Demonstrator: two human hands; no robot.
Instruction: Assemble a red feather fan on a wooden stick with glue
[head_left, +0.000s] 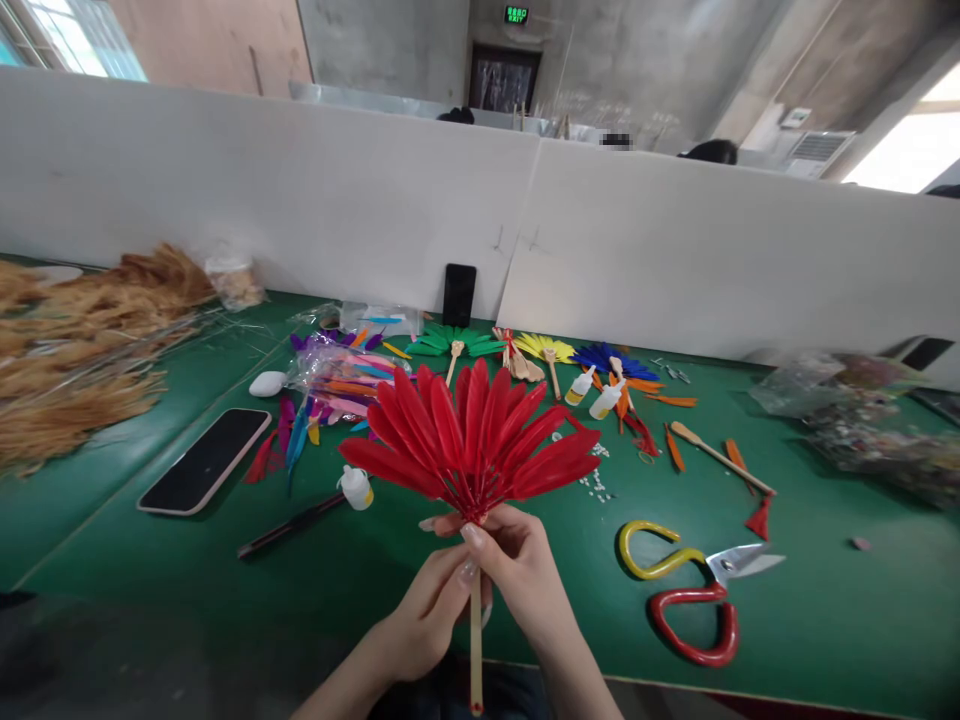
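Observation:
A red feather fan (480, 430) is held upright over the near edge of the green table, its feathers spread in a wide half circle. Its pale wooden handle (476, 640) points down toward me. My left hand (431, 610) has its fingers closed around the handle just below the feathers. Higher up, my right hand (517, 560) pinches the base where the feather quills meet the handle, thumb in front. Fingers of both hands overlap there, so part of the joint is hidden. Closest to the left hand stands a white glue bottle (357, 488).
Scissors (697, 590) lie at right, blades partly apart. A phone (206, 462) and dark tweezers-like tool (292, 525) lie left. Green (457, 342), yellow (547, 350) and blue (611, 360) feather fans line the back. Brown fibre bundles (82, 350) cover the far left. A white partition (375, 200) bounds the table.

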